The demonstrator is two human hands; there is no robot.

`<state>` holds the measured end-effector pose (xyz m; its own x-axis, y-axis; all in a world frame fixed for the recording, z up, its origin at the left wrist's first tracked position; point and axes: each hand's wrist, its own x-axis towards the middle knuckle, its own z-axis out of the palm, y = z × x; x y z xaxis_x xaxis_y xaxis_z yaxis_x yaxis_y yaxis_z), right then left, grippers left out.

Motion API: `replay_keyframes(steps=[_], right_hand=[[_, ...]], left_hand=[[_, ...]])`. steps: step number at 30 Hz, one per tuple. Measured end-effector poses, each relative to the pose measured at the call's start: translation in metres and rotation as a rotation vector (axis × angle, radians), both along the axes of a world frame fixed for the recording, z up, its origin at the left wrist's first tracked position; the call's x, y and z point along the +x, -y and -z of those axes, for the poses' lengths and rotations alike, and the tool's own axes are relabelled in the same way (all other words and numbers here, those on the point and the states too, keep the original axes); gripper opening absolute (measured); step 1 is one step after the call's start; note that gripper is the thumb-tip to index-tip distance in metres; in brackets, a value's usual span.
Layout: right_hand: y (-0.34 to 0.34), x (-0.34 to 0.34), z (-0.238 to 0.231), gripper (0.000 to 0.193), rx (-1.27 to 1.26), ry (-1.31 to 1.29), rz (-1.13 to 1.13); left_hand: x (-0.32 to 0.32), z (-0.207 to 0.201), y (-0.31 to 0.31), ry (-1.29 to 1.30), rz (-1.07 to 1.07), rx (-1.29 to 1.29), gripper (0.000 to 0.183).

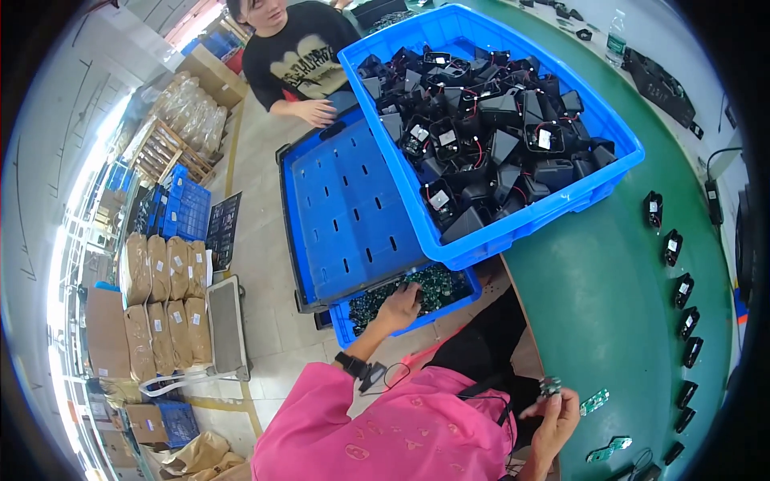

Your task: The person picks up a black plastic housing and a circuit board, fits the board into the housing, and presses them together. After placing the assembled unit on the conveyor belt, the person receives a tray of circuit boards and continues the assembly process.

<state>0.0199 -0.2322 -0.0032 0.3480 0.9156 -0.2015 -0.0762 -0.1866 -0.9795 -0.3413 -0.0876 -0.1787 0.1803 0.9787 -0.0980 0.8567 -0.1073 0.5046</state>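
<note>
My left hand (399, 309) reaches down into a blue bin (343, 322) filled with small green circuit boards (439, 287). Its fingers are curled among the boards, and whatever they grip is too small to make out. Close to the table's edge, my right hand (559, 417) is closed on a small circuit board (549, 386) held upright at the fingertips. Beside that hand a loose green circuit board (595, 402) lies on the green table (597, 321). Nearer to me is another loose board (609, 450).
A large blue crate (553, 210) of black plastic housings (501, 112) stands on the table. Single housings (682, 290) form a row along the right. Another blue crate (345, 200) covers part of the board bin. A person (301, 60) stands beyond it. A trolley (228, 329) stands left.
</note>
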Motion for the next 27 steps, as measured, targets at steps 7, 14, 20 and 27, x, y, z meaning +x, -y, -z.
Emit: replay_keyframes(steps=[7,14,20,27], right_hand=[[-0.008,-0.005,-0.004,0.019,-0.048,-0.071,0.145],[-0.030,-0.007,-0.015,0.024,-0.025,-0.620,0.220],[-0.028,-0.002,-0.021,0.022,0.057,-0.727,0.180],[-0.026,-0.004,-0.013,0.020,-0.001,-0.623,0.130]], left_hand=[[0.086,-0.118,0.018,0.753,-0.103,-0.584,0.045],[0.174,-0.187,0.013,1.075,0.097,-0.573,0.047],[0.217,-0.205,0.010,0.907,0.329,-0.402,0.046],[0.225,-0.202,0.013,0.830,0.411,-0.207,0.045]])
